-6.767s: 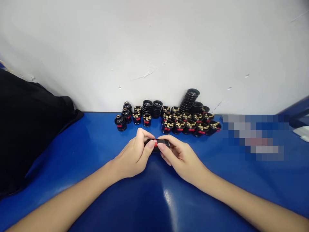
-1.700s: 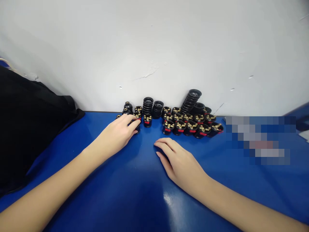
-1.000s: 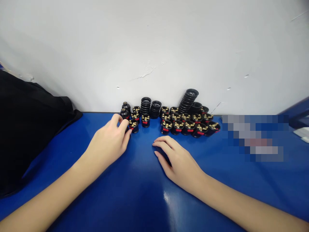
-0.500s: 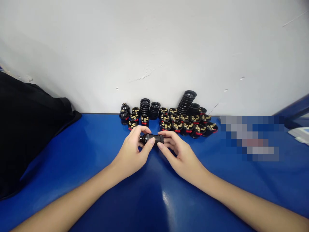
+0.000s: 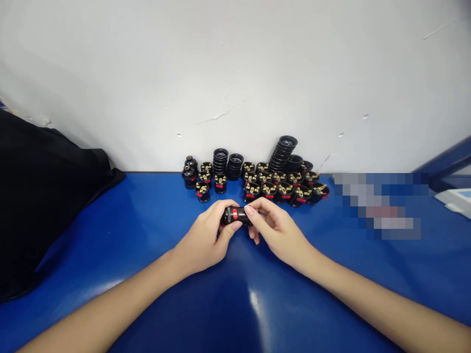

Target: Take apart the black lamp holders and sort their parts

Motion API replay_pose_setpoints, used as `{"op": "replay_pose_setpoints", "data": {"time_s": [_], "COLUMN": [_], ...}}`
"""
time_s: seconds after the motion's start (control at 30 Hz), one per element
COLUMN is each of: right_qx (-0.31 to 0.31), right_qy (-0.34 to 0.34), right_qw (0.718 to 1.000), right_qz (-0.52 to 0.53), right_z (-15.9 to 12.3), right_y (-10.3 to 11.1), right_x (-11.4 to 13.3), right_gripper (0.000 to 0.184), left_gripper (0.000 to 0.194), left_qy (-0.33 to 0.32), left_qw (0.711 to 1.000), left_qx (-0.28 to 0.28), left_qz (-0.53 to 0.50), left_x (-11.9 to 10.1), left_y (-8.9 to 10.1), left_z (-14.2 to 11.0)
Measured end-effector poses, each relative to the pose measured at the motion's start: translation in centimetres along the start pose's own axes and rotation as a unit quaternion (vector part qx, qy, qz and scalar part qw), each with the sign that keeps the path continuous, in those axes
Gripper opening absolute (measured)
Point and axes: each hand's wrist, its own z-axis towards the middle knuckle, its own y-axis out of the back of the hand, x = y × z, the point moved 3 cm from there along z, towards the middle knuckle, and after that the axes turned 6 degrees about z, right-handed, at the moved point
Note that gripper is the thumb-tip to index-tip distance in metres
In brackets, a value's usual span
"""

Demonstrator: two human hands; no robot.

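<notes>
A black lamp holder (image 5: 241, 216) with a small red part on its side lies sideways between my hands, above the blue table (image 5: 176, 314). My left hand (image 5: 206, 240) is closed around its left end, thumb in front and fingers behind. At the other end, my right hand (image 5: 279, 233) pinches it between thumb and fingers. Just beyond stand several black socket bodies (image 5: 270, 189) with brass contacts and red parts facing up. The fingers hide both ends of the held piece.
Black threaded rings are stacked in a tall leaning pile (image 5: 283, 153) and a shorter pile (image 5: 221, 162) by the white wall (image 5: 235, 63). Two capped lamp holders (image 5: 189, 176) stand at the left of the group. Black cloth (image 5: 47, 196) covers the far left; a blurred patch (image 5: 382, 208) lies right.
The lamp holder has turned in my hands, so its red part now faces me. My left hand has shifted slightly right, and my right thumb has moved onto the piece.
</notes>
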Motion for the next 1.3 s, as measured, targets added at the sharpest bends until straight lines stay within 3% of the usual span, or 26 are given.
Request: {"op": "replay_pose_setpoints", "data": {"time_s": [0.33, 0.6, 0.8, 1.07, 1.3], "right_qx": [0.016, 0.043, 0.061, 0.082, 0.084], "right_qy": [-0.076, -0.136, -0.064, -0.027, 0.071], "right_qw": [0.996, 0.986, 0.994, 0.996, 0.992], "right_qz": [0.037, 0.091, 0.068, 0.028, -0.055], "right_z": [-1.1, -2.3, -2.7, -2.6, -2.8], "right_y": [0.1, 0.2, 0.9, 1.0, 1.8], "right_x": [1.7, 1.7, 0.8, 0.6, 0.9], "right_gripper": [0.048, 0.051, 0.049, 0.042, 0.022], "left_gripper": [0.02, 0.022, 0.023, 0.023, 0.022], "left_qy": [0.0, -0.061, -0.045, -0.041, 0.013], "left_qw": [0.999, 0.998, 0.998, 0.998, 0.995], "left_qx": [-0.002, 0.0, 0.036, 0.033, 0.037], "left_qz": [-0.044, -0.014, -0.032, -0.037, -0.086], "left_x": [-0.9, -1.1, -1.4, -1.6, -1.7], "left_y": [-0.1, -0.5, -0.7, -0.7, -0.6], "left_z": [-0.1, -0.3, -0.3, -0.4, -0.4]}}
